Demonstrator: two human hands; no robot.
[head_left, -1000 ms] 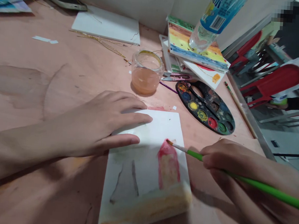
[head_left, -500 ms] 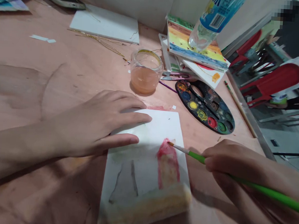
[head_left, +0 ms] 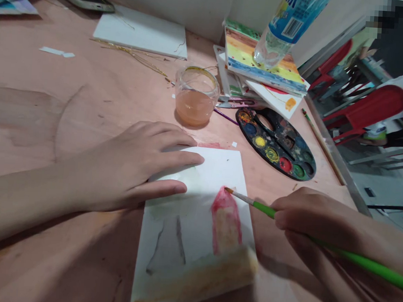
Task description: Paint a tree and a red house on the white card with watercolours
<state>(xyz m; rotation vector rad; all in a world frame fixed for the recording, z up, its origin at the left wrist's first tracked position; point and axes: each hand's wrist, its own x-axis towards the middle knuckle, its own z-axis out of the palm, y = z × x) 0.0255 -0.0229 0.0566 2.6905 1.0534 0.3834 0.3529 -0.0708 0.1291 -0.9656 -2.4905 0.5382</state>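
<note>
Left hand [head_left: 125, 167]: open, lying flat, fingers spread, pinning the upper left of a white painting board [head_left: 197, 214]; board lies on a stained wooden table [head_left: 36, 113], below the hands, and looks light, thin and stiff, apt to slide unless held, best taken by its bare edges; right hand [head_left: 319, 226]: closed around a green-handled paintbrush [head_left: 262, 210], bristle tip touching the upper edge of a red house shape [head_left: 225, 223]; farther: a black paint palette [head_left: 274, 128], a glass jar [head_left: 195, 100] of pinkish water, a stack of painted boards [head_left: 261, 59]; against the earlier frame, brush tip and hands barely differ.
</note>
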